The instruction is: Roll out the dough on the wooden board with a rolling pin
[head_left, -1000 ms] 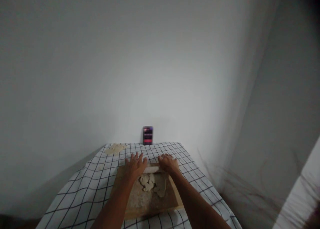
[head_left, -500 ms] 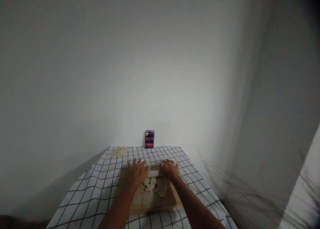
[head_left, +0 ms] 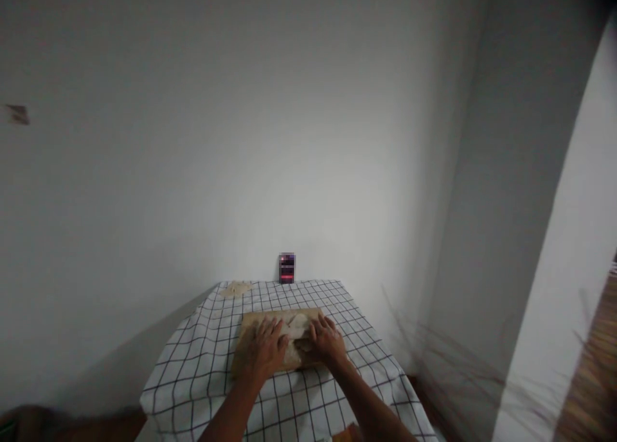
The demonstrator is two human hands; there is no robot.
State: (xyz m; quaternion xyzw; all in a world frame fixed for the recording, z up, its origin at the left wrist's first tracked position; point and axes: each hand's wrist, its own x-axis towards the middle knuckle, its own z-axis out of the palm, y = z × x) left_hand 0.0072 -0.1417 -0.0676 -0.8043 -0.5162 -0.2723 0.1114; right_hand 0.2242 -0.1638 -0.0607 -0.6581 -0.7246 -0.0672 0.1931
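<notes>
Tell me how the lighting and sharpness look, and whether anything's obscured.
Head view: dim light, brightest around the middle of the plain white wall; head view: the small, dark, upright rectangular object is pixelated; head view: the bare left hand and bare right hand look soft; head view: faint reddish streaks of unclear origin cross the lower right.

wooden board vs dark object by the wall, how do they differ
The wooden board lies flat; the dark object stands on end. The board is light brown; the object is blackish with a red band. The board looks larger than the object. Both rest on the checked cloth.
</notes>
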